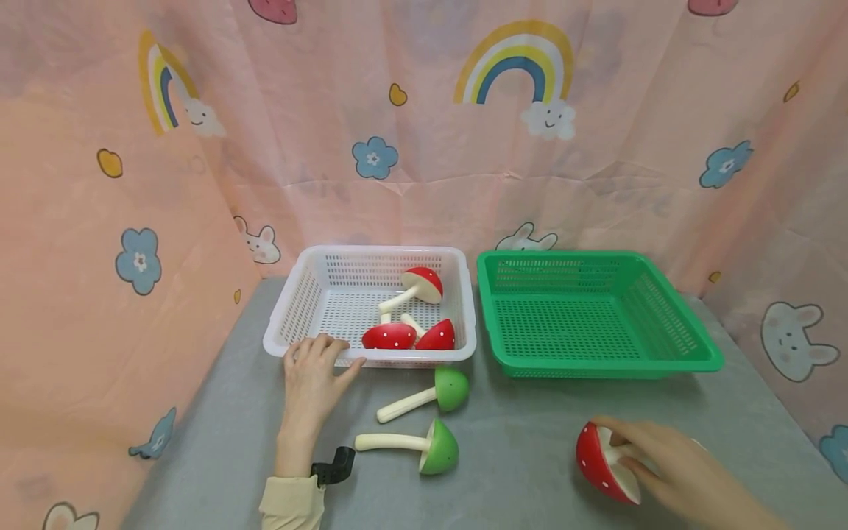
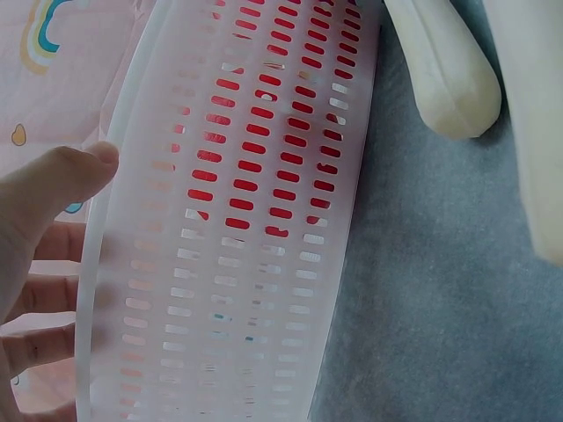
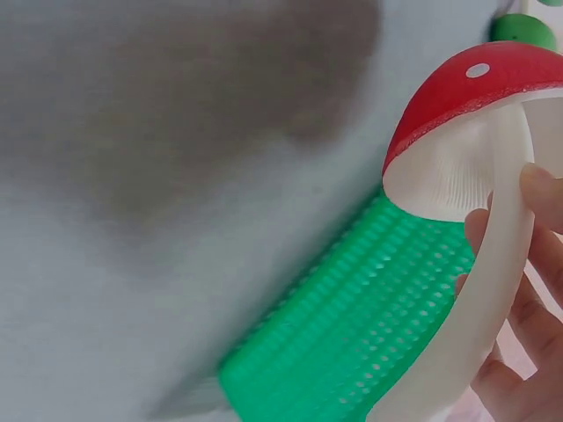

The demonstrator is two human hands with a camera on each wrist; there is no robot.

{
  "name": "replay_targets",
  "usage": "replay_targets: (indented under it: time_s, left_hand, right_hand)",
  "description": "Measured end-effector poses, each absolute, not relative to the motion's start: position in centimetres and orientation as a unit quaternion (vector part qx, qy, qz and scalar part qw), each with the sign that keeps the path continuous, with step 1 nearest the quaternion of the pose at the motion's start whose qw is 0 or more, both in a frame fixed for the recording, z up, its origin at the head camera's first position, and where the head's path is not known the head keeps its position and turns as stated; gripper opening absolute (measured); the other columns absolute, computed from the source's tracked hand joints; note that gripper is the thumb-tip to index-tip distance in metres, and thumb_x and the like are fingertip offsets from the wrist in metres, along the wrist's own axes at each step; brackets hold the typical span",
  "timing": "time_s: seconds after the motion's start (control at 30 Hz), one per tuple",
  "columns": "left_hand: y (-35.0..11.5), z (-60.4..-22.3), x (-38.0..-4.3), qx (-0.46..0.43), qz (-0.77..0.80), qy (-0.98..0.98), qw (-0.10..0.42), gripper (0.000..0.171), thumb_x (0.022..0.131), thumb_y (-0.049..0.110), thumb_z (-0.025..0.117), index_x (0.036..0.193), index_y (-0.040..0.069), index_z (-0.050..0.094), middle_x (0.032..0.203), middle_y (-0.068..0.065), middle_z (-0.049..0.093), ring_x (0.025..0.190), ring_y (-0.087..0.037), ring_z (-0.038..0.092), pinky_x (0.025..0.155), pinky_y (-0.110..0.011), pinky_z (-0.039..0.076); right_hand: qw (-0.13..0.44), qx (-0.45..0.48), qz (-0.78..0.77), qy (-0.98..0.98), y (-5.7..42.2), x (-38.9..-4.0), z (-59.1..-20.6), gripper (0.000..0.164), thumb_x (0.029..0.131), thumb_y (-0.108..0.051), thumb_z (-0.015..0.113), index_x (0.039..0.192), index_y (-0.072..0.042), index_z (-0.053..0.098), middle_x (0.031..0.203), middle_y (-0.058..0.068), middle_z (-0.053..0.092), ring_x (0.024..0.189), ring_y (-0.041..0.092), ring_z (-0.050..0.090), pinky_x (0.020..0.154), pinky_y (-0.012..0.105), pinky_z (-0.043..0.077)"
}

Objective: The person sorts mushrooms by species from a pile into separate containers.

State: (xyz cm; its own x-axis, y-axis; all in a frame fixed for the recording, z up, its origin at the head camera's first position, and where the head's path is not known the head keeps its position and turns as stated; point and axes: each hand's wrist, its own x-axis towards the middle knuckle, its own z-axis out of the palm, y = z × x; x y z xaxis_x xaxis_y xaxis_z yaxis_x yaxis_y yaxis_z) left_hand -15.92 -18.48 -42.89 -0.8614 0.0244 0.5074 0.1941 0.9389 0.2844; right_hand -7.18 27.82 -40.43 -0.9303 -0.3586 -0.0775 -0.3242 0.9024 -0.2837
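Note:
My right hand holds a toy mushroom with a white-spotted red cap above the grey table, right of centre. In the right wrist view, thumb and fingers grip its thick cream stem. At the near left rim of a white plastic basket, my left hand has its fingers over the edge and its thumb on the outer side. Several red-capped mushrooms lie in the basket's right part. Two green-capped mushrooms lie on the table before it, stems pointing left.
A green plastic basket stands right of the white one, with nothing inside. Both are at the back of the grey table, close to a pink patterned curtain. A black wrist device sits on my left wrist.

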Motion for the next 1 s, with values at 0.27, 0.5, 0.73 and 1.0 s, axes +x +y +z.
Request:
replay_targets:
  time_s: [0.27,0.5,0.73,1.0]
  left_hand:
    - [-18.5,-42.8,-16.0,-0.06,-0.168,-0.95,0.256,0.032,0.08,0.036,0.077,0.102,0.013,0.071,0.098,-0.006,0.065,0.101,-0.029,0.055,0.103,-0.053,0.032]
    - [-18.5,-42.8,-16.0,-0.056,-0.17,-0.951,0.252,0.032,0.079,0.035,0.077,0.102,0.013,0.071,0.098,-0.006,0.065,0.101,-0.029,0.055,0.103,-0.053,0.032]
    - [-18.6,-42.8,-15.9,-0.057,-0.168,-0.95,0.258,0.032,0.079,0.035,0.077,0.101,0.013,0.071,0.098,-0.006,0.065,0.101,-0.029,0.056,0.103,-0.053,0.032]
    - [-18.5,-42.9,-16.0,-0.058,-0.168,-0.949,0.26,0.032,0.078,0.034,0.079,0.101,0.012,0.071,0.098,-0.006,0.066,0.1,-0.029,0.056,0.102,-0.053,0.033]
  right_hand:
    - [-0.145,-0.31,-0.168,0.924,25.4,-8.4,-39.8,0.076,0.061,-0.005,0.086,0.129,-0.023,0.059,0.098,-0.023,0.06,0.085,-0.006,0.056,0.069,0.009,0.046]
    - [-0.155,-0.327,-0.18,0.915,23.6,-9.6,-38.8,0.075,0.063,-0.003,0.085,0.13,-0.023,0.058,0.099,-0.019,0.062,0.086,-0.001,0.057,0.068,0.017,0.05]
    - [-0.179,-0.347,-0.18,0.903,21.9,-10.9,-37.8,0.076,0.064,0.0,0.083,0.132,-0.022,0.056,0.1,-0.018,0.064,0.087,0.001,0.058,0.074,0.019,0.049]
    - [-0.162,-0.365,-0.159,0.903,19.9,-12.8,-36.1,0.073,0.066,-0.004,0.083,0.131,-0.021,0.056,0.096,-0.016,0.065,0.086,0.0,0.059,0.074,0.028,0.053]
